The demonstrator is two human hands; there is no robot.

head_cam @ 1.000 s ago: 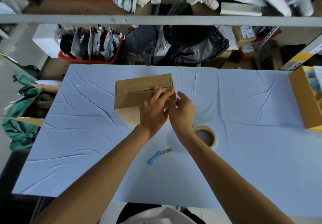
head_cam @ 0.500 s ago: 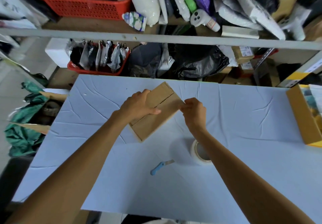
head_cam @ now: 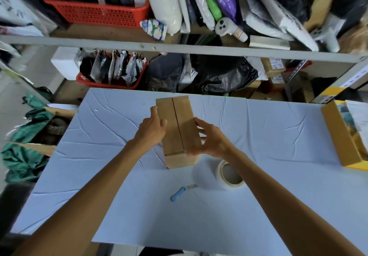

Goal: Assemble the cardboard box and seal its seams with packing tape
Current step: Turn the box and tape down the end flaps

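A small brown cardboard box (head_cam: 176,124) stands on the pale blue table (head_cam: 278,136), its long side running away from me. Its two top flaps are folded down and meet along a centre seam that shows no tape. My left hand (head_cam: 152,129) grips the box's left side. My right hand (head_cam: 211,140) holds the right side near the front corner. A roll of clear packing tape (head_cam: 229,175) lies flat just right of and nearer than the box, under my right forearm. A blue-handled cutter (head_cam: 180,193) lies in front of the box.
An open yellow cardboard box (head_cam: 338,136) with printed material sits at the table's right edge. Behind the table stand crowded shelves with red baskets (head_cam: 95,13), black bags and parcels. Green cloth and cardboard (head_cam: 25,148) lie on the floor to the left.
The box has been turned from lying crosswise to pointing away from me, flaps now facing up. Both hands shifted to its two long sides. The head camera tilted upward.
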